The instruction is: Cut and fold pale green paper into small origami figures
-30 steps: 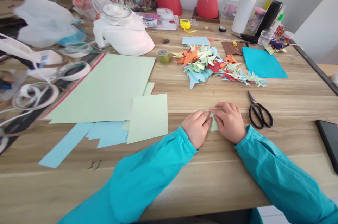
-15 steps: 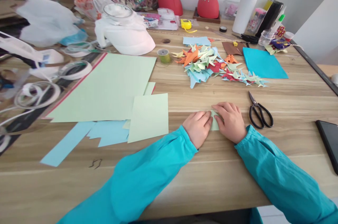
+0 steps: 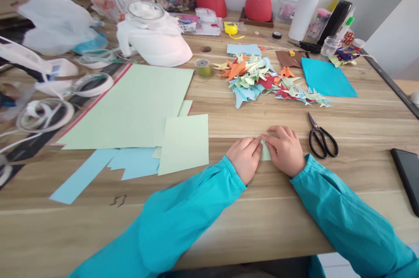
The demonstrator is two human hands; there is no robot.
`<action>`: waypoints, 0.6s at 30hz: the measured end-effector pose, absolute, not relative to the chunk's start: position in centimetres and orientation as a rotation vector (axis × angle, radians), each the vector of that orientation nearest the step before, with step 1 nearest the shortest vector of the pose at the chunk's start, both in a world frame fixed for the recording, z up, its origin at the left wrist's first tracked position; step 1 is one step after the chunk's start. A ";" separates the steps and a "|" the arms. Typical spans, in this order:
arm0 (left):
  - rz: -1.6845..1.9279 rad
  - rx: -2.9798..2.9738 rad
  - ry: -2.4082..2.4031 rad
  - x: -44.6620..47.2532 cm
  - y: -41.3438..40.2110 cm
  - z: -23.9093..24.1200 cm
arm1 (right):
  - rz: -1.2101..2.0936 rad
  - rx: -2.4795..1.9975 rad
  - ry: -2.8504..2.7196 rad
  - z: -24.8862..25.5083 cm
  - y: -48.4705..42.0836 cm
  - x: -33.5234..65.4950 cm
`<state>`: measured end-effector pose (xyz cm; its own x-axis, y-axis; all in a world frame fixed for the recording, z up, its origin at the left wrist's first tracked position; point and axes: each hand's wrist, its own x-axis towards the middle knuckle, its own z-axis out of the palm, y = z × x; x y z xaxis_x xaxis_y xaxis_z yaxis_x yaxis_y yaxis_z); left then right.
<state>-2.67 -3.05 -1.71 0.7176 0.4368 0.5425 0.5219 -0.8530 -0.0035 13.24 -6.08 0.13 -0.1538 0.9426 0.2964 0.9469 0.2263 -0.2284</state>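
Observation:
Both hands rest close together on the wooden table [image 3: 262,208], pressing down a small folded piece of pale green paper [image 3: 266,154] that shows only as a sliver between them. My left hand [image 3: 245,159] has its fingers curled onto the paper's left side. My right hand [image 3: 285,149] covers the right side, its fingertips meeting those of the left. Both arms wear teal sleeves.
Black scissors [image 3: 321,139] lie just right of my hands, a dark phone [image 3: 408,176] at the right edge. A heap of folded paper shapes [image 3: 262,79] and a teal sheet [image 3: 327,78] lie beyond. Pale green sheets [image 3: 137,103] and light blue offcuts [image 3: 108,169] cover the left. Tape rolls [image 3: 46,114] and clutter fill the far left.
The hands have stayed on the small green paper, only shifting their fingertips slightly. The view has moved a little.

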 end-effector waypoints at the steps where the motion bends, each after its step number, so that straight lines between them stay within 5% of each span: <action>1: -0.814 -2.766 -0.780 -2.7 -3.0 -1.7 | -0.015 -1.749 -2.133 0.1 -6.1 13.2; 18: -0.798 -2.707 -0.769 -2.2 -3.0 -1.3 | -0.156 -1.840 -2.326 1.2 -6.5 12.3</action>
<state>-2.16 -2.98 -1.30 0.7164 0.4226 0.5551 0.5395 -0.8401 -0.0568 12.32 -6.47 1.16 -0.2230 0.9544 0.1983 0.9724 0.2322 -0.0239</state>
